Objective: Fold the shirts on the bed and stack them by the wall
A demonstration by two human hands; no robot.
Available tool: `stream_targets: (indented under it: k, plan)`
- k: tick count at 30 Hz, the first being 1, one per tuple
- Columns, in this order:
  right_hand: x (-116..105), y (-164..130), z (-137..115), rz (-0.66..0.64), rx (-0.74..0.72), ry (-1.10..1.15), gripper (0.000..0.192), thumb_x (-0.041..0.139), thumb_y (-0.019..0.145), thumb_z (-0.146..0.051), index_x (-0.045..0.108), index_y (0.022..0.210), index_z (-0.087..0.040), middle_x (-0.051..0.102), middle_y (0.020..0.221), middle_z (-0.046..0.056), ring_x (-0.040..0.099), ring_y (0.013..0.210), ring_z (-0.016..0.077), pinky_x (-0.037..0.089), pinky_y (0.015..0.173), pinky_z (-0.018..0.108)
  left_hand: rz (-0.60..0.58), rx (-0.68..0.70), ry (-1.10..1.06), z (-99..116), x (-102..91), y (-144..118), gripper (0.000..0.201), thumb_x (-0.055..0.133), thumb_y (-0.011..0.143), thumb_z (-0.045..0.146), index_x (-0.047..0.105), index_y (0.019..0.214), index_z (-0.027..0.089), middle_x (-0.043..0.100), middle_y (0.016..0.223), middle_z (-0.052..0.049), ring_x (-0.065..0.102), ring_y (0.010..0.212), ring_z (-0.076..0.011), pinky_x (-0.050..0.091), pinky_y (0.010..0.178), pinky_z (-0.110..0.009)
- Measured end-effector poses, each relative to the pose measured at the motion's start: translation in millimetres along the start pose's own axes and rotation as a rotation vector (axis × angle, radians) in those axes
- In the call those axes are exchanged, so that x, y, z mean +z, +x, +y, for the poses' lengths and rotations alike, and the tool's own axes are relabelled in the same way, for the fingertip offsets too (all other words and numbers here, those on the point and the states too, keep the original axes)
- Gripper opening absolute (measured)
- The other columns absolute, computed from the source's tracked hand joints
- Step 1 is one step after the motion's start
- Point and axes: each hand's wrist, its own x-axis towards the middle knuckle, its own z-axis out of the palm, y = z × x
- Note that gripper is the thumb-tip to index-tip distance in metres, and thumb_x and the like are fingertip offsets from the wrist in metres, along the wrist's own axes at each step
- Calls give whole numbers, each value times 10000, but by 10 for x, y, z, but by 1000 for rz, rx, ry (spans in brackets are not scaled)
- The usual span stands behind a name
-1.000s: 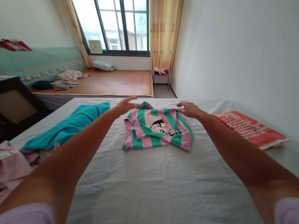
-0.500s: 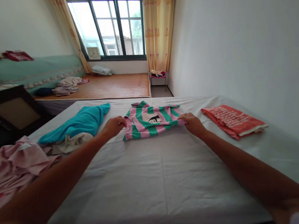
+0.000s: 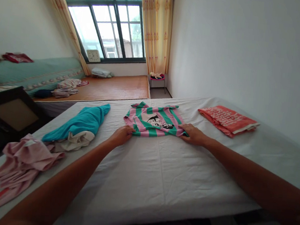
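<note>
A pink and green striped shirt with a black print lies spread on the white bed sheet, collar end away from me. My left hand is closed on the shirt's near left corner. At the near right corner, my right hand grips the hem, thumb below and fingers on top of the cloth. The near edge of the shirt runs between both hands. Part of each corner is hidden under my fingers.
A folded orange cloth with white lettering lies to the right. On the left are a turquoise garment, a beige cloth and a crumpled pink garment. Beyond stands a second bed with a brown mat; a dark cabinet is at left.
Both hands have come nearer to me, drawing the shirt's near edge with them. The shirt lies flatter, and more of its black print shows.
</note>
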Motion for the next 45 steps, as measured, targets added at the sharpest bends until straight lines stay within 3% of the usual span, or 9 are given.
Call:
stream_targets:
  k: [6, 10, 13, 17, 20, 26, 33, 39, 45]
  plan:
    - [-251, -36, -76, -7, -88, 41, 447, 485, 744, -66, 725, 1087, -221, 715, 1059, 86, 613, 1044, 254, 471, 929, 374, -17, -25, -75, -360, -469, -144, 259, 557, 722, 252, 760, 878, 211, 718, 942, -45, 652, 817, -191, 499, 808, -283]
    - [-486, -101, -147, -467, -158, 360, 307, 604, 787, -242, 747, 1057, -216, 738, 960, 44, 660, 891, 222, 498, 820, 307, -476, 50, -289, -453, -659, -407, 262, 660, 707, 342, 773, 911, 224, 743, 937, -33, 665, 832, -195, 507, 772, -250]
    - [-561, 62, -116, -678, -58, 515, 381, 621, 823, -449, 740, 1075, -189, 739, 945, 53, 667, 865, 206, 508, 760, 276, -518, -26, -388, -511, -678, -398, 370, 654, 762, 481, 763, 1011, 229, 752, 968, -40, 675, 873, -212, 518, 769, -259]
    - [-392, 615, 96, -223, 107, 320, 377, 551, 872, -467, 732, 1023, -172, 739, 965, 75, 665, 884, 209, 510, 785, 304, -106, -196, -407, -771, -547, -84, 505, 593, 762, 611, 751, 986, 188, 755, 916, -62, 684, 870, -239, 534, 752, -300]
    - [-125, 1039, 298, 17, 150, 68, 291, 593, 828, -323, 715, 1056, -189, 728, 1074, 81, 657, 971, 225, 492, 883, 347, 49, -268, -354, -1002, -374, 217, 569, 610, 734, 596, 718, 1069, 149, 747, 1020, -102, 692, 927, -255, 531, 824, -322]
    - [224, 1438, 579, -41, 112, -24, 223, 658, 713, -264, 716, 919, -203, 733, 1031, 61, 639, 994, 235, 472, 903, 334, 84, -422, -158, -1298, -140, 715, 545, 585, 790, 360, 602, 1272, 108, 617, 1308, -188, 656, 1079, -271, 483, 941, -345]
    - [246, 1711, 698, 204, 214, 447, 298, 543, 774, -382, 649, 966, -179, 668, 788, 9, 580, 714, 165, 472, 665, 266, 96, -394, -77, -1374, 56, 1328, 691, 640, 733, 295, 492, 1388, 129, 566, 1372, -188, 561, 1225, -306, 411, 1021, -380]
    - [285, 1839, 712, 200, 249, 610, 423, 563, 792, -465, 646, 1099, -187, 678, 887, 30, 589, 767, 173, 487, 676, 274, 102, -381, -57, -1391, 70, 1706, 325, 650, 677, 242, 694, 997, 208, 720, 1026, -105, 630, 1067, -309, 459, 905, -347]
    - [325, 1953, 904, 348, 397, 310, 263, 571, 787, -307, 650, 999, -173, 704, 953, 69, 629, 878, 212, 497, 827, 338, 449, -475, -88, -1439, -74, 1846, 360, 564, 738, 174, 626, 1093, 171, 665, 1071, -126, 588, 1081, -284, 444, 948, -387]
